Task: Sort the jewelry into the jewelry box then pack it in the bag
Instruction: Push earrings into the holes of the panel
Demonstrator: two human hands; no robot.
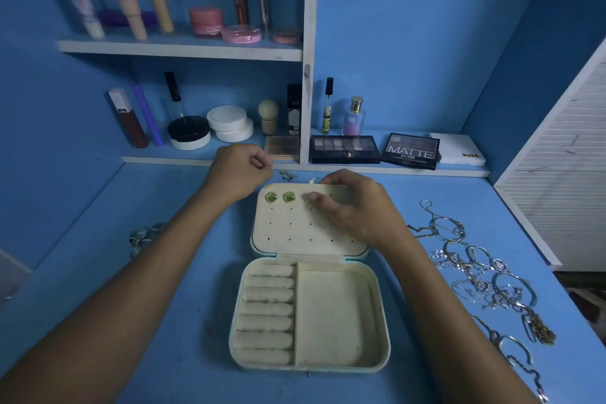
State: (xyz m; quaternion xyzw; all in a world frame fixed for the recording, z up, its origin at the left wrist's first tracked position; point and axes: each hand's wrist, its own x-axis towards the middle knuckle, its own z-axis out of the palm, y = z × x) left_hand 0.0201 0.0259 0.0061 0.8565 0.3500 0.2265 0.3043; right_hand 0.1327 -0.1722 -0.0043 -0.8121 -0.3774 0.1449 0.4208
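Observation:
A cream jewelry box point(341, 366) lies open on the blue table, its lid panel point(295, 233) flat behind it with rows of small holes. Two green stud earrings point(271, 197) point(289, 197) sit in the panel's top row. My right hand point(351, 207) rests on the lid's upper edge, thumb and fingers pinching a small earring point(307, 200) against the panel. My left hand point(244, 170) hovers left of the lid with fingers curled; something tiny may be pinched between them. A few small earrings point(288, 175) lie on the table behind the lid.
Silver bracelets, rings and chains point(485, 275) are spread on the table to the right. A silvery piece point(144, 236) lies to the left under my forearm. Shelves behind hold cosmetics and eyeshadow palettes point(344, 148). A white slatted panel point(557, 193) borders the right side.

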